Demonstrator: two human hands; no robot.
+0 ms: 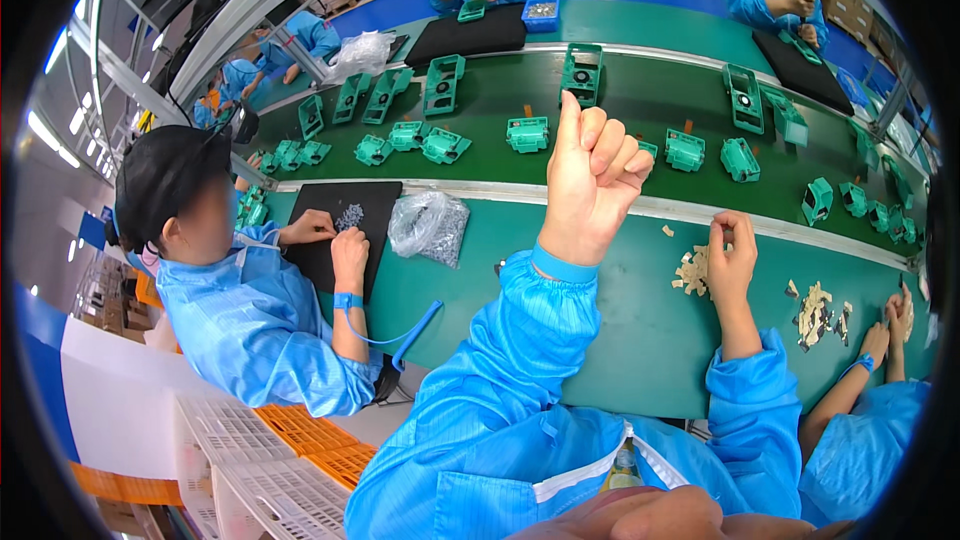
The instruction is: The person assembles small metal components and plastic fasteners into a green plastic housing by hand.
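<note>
Cream-coloured small flat pieces (690,272) lay in a loose pile on the green desk (640,370), just beside the person's right hand (735,255). That hand was raised over the desk at the pile's right edge, its fingers bent and its thumb and index tips close; whether they met or pinched a piece could not be told. The left hand (592,180) was held up higher, palm side toward the wearer, with four fingers folded inward together and the thumb apart, pointing up. Behind the thumb tip, in the view, stood an upright green plastic housing (582,70) with a dark round part in its middle. It was on the dark green conveyor belt (655,90), where more housings formed two loose rows. A pale metal rail (500,192) ran between belt and desk. Farther right lay a second pile of cream and dark pieces (815,315), near the hands of a co-worker (885,335) in blue. On the left, another co-worker (270,310), in a dark cap and blue smock, had both hands over a black mat (325,205) with small grey parts (350,217) on it; a clear plastic bag (430,227) of similar parts lay beside the mat.
</note>
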